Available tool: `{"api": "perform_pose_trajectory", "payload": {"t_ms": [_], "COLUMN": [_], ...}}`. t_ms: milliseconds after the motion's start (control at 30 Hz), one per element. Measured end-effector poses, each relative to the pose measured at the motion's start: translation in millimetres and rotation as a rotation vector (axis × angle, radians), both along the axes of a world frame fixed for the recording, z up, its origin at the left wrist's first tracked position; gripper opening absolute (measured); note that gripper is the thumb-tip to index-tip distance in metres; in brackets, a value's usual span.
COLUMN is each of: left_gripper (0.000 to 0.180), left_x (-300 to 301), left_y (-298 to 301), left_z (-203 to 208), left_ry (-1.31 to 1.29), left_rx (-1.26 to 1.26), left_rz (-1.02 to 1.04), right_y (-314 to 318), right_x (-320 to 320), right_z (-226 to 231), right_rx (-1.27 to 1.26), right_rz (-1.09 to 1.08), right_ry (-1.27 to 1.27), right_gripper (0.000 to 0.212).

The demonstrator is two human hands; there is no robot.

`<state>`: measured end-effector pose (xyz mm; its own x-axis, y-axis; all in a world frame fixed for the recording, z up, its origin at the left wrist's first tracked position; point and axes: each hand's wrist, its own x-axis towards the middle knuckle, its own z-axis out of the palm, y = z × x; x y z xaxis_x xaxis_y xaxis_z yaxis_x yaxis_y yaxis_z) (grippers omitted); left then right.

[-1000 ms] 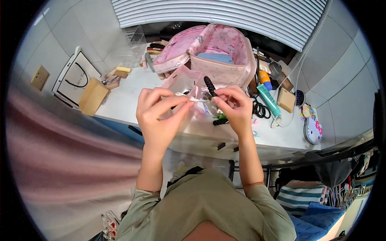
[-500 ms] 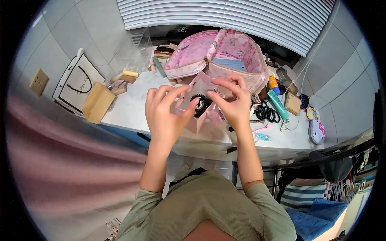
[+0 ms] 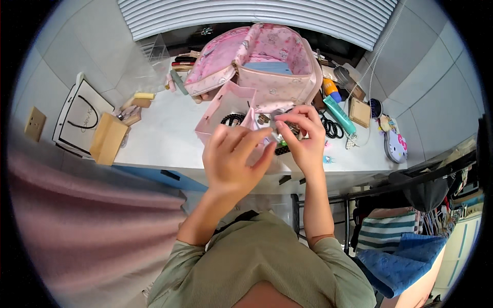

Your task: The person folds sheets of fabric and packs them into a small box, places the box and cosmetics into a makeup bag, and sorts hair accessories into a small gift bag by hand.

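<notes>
My left hand (image 3: 231, 161) hovers in front of the pink open box (image 3: 210, 113), thumb and forefinger apart with nothing I can make out between them. Black coiled hair ties (image 3: 232, 119) lie inside that box. To its right, my right hand (image 3: 305, 146) has thumb and forefinger pressed nearly together; what they pinch, if anything, is too small to tell. Small hair accessories (image 3: 263, 119) lie just beyond and below the fingers, partly hidden by both hands. More black hair ties (image 3: 333, 127) rest on the counter right of my right hand.
Behind the box stands an open pink cosmetic case (image 3: 277, 84) with a blue packet (image 3: 272, 67) inside. A teal tube (image 3: 339, 116), an orange bottle (image 3: 330, 88) and a cat-shaped case (image 3: 395, 146) sit at right. A white paper bag (image 3: 72, 115) and a tan box (image 3: 107, 137) stand left.
The pink box has shifted from between my hands to the left of them. Both hands have come nearer each other, and the small accessories beside the box now show.
</notes>
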<state>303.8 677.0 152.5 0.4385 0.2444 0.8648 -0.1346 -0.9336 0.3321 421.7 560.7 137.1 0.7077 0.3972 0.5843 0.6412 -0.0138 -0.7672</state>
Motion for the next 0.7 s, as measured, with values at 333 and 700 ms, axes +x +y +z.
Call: {"api": "perform_pose_trajectory", "payload": {"t_ms": [333, 700], "left_gripper": [0.022, 0.020], "left_x": [18.6, 54.8], "left_y": [-50.3, -60.6], "left_z": [-16.7, -40.9], "left_ry": [0.210, 0.431], "left_rx": [-0.108, -0.126], "left_rz": [-0.198, 0.019], "right_y": [-61.1, -118.3], "right_x": [25.5, 48.4], "right_z": [-16.7, -44.0], "right_rx": [0.011, -0.151], "right_rz": [-0.105, -0.253], "right_ry": [0.024, 0.077], "right_gripper": [0.014, 0.016]}}
